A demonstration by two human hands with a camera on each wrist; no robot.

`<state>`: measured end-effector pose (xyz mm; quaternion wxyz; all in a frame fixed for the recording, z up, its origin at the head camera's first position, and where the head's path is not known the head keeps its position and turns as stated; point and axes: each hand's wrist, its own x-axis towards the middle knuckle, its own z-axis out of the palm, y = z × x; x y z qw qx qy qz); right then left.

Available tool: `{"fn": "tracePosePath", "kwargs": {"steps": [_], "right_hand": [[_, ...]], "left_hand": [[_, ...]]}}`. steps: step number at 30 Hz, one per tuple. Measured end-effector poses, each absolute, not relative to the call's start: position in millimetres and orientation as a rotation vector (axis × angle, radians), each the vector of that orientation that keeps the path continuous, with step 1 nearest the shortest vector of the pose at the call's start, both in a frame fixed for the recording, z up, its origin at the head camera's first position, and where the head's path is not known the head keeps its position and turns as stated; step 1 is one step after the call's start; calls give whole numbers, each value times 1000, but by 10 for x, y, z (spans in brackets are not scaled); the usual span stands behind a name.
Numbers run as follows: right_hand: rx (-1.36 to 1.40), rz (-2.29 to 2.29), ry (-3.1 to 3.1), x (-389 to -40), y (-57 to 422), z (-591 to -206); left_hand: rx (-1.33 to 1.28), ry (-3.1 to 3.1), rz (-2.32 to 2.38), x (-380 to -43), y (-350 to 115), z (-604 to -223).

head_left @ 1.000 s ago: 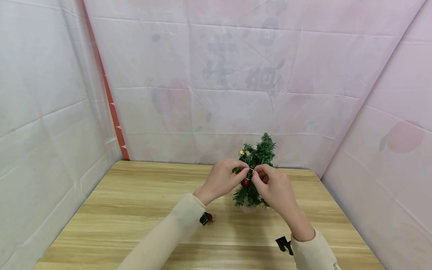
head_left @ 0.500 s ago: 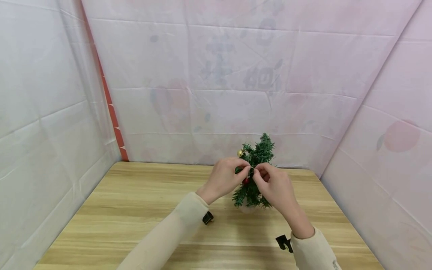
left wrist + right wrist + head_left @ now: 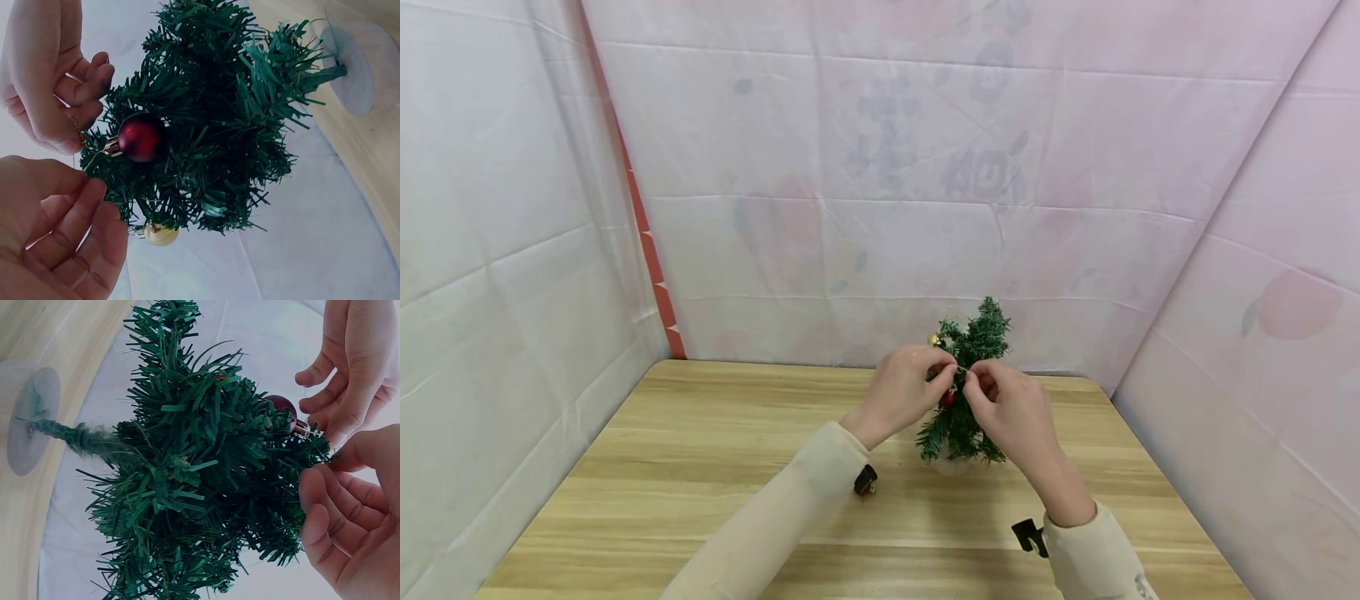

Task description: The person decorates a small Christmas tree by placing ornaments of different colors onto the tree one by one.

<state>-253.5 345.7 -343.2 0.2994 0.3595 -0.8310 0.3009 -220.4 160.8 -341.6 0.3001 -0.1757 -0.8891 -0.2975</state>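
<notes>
A small green artificial Christmas tree stands on a clear round base. A red Christmas bauble with a gold cap hangs against its branches. Its thin gold cord stretches between the two hands. My left hand pinches one side of this cord between thumb and forefinger. Just across from it, my right hand pinches the other side, fingertips close to the branches. Another bauble, a gold one, hangs on the tree's left side. Whether the cord goes round a twig is hard to see.
The wooden table is enclosed by pale printed cloth walls. Black pieces stick out by the left cuff and the right cuff. Something small and dark red shows below the left black piece, mostly hidden.
Both hands have shifted slightly up and to the right, still pinching the cord. The red bauble has risen a little with them. The tree stays put.
</notes>
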Motion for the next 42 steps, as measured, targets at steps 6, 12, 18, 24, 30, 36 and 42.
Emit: {"fn": "tracePosePath", "kwargs": {"steps": [6,12,18,24,30,36,42], "right_hand": [[951,752,-2159,-2540,3452,-3439],[947,726,-2162,-2562,3457,-3464],[946,704,-2172,-2588,3444,-3493],[963,669,-2184,-2604,3443,-3534],[974,664,-2182,-2605,3433,-3556],[970,670,-2186,-2601,3437,-3559],[965,662,-2188,-2617,3443,-3569]], "left_hand": [[-468,-2395,-675,-2230,1608,-3388],[-466,-2417,-575,-2256,1611,-3384],[-483,-2423,-473,-2272,1593,-3407],[-526,-2477,-367,-2274,1573,-3439],[-542,-2484,-399,-2277,1568,-3473],[-533,-2463,-472,-2276,1545,-3513],[-531,-2456,-530,-2271,1514,-3546]]}}
